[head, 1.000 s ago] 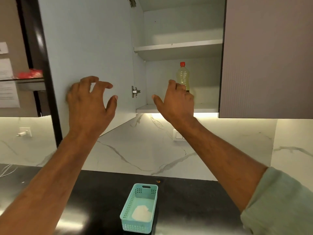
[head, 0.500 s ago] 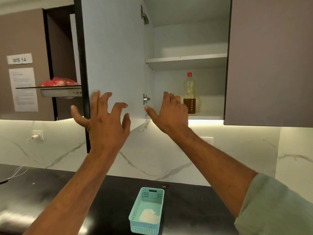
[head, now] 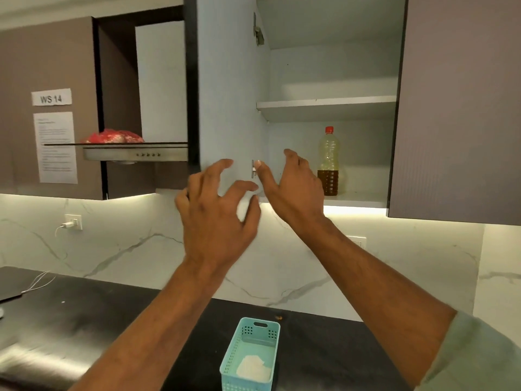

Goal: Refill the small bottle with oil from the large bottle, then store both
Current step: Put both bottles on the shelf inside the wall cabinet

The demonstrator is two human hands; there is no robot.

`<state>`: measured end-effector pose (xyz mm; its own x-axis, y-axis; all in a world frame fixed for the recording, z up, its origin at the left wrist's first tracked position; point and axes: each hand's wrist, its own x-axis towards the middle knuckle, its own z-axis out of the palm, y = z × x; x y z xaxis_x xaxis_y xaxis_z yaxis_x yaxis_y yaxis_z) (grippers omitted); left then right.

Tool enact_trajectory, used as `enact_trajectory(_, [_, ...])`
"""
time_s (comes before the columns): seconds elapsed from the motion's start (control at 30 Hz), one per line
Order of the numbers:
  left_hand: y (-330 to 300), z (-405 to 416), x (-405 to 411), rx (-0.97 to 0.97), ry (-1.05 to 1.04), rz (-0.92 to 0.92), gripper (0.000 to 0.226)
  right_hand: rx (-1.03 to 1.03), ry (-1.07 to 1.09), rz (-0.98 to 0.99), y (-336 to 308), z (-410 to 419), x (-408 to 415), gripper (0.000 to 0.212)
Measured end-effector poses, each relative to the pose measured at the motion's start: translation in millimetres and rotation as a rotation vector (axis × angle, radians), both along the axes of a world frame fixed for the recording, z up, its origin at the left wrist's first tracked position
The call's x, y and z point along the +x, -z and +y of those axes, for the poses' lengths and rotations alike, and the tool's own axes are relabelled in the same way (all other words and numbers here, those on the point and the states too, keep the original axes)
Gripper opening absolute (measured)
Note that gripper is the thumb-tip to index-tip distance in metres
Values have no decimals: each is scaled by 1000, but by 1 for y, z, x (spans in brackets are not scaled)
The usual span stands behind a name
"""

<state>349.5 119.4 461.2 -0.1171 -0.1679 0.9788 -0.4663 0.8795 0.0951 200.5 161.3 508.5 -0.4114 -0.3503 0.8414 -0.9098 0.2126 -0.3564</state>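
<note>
Your right hand hides the large bottle's lower left side; the notice's print is too small to read.

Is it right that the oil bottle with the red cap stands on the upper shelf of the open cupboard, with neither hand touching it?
Not quite. The head view shows the oil bottle standing on the cupboard's bottom shelf; the upper shelf above it is bare. The rest holds: the right hand is near the bottle but short of it, and the left hand holds nothing.
</note>
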Motion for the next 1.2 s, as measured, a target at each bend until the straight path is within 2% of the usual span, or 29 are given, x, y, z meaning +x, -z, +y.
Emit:
enact_trajectory(0.13, [6, 28, -33, -91, 74, 7, 39, -195, -227, -107, -11, 25, -1, 59])
enact_trajectory(0.27, [16, 50, -73, -186, 234, 35, 39, -276, -316, -142, -18, 61, -19, 50])
enact_trajectory(0.47, [30, 70, -144, -247, 600, 69, 29, -292, -278, -73, -21, 104, -59, 52])
enact_trajectory(0.57, [38, 75, -180, -194, 691, 17, 56, -256, -209, -72, -20, 112, -85, 52])
enact_trajectory(0.67, [41, 80, -210, -66, 803, -34, 44, -255, -92, -85, -18, 116, -112, 55])
enact_trajectory(0.73, [41, 83, -228, 6, 839, -151, 50, -261, -36, -89, -17, 119, -130, 55])
enact_trajectory(0.83, [41, 78, -258, -9, 733, -219, 64, -240, 66, -44, -17, 117, -158, 53])
enact_trajectory(0.9, [39, 72, -275, -112, 656, -267, 69, -230, 131, -2, -14, 114, -175, 51])
enact_trajectory(1.07, [32, 46, -308, -234, 593, -471, 77, -215, 255, 104, -5, 103, -211, 51])
enact_trajectory(1.2, [29, 28, -335, -213, 482, -528, 95, -181, 309, 138, -7, 97, -247, 51])
